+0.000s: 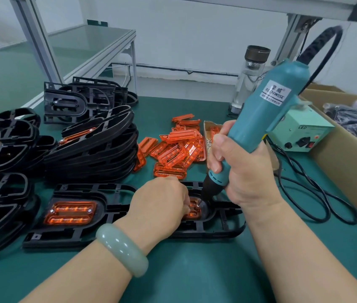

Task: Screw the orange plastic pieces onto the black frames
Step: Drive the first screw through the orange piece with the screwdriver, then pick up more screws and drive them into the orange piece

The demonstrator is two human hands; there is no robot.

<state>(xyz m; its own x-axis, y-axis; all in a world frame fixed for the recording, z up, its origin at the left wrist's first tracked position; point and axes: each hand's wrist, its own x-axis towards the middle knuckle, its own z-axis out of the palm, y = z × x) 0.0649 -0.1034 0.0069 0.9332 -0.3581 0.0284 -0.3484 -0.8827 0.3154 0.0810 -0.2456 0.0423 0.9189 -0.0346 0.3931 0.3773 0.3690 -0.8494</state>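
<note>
At my far left, stacks of black frames [5, 149] are lying on the green mat [195, 270], some with orange parts in them. Nearer me, one frame [42, 237] is lying flat with its orange insert [70, 212] sitting in it, a screw showing at each end. My left hand [160, 206], a pale green bangle [121, 248] on its wrist, is reaching over the next frame [223, 226]. Its fingers are curling down onto the orange piece [195, 209] seated in that frame, holding it in place. Behind, a loose heap of orange pieces [173, 149] is lying just beside a small box of screws [209, 142]. My right hand [238, 169] is gripping the teal electric screwdriver [260, 119], fingers wrapping tight round its barrel. The tool is tilting, and its black nose is coming down at the right end of the orange piece. Further right, a power unit [302, 132] is sitting beside a cardboard box [347, 162].
</note>
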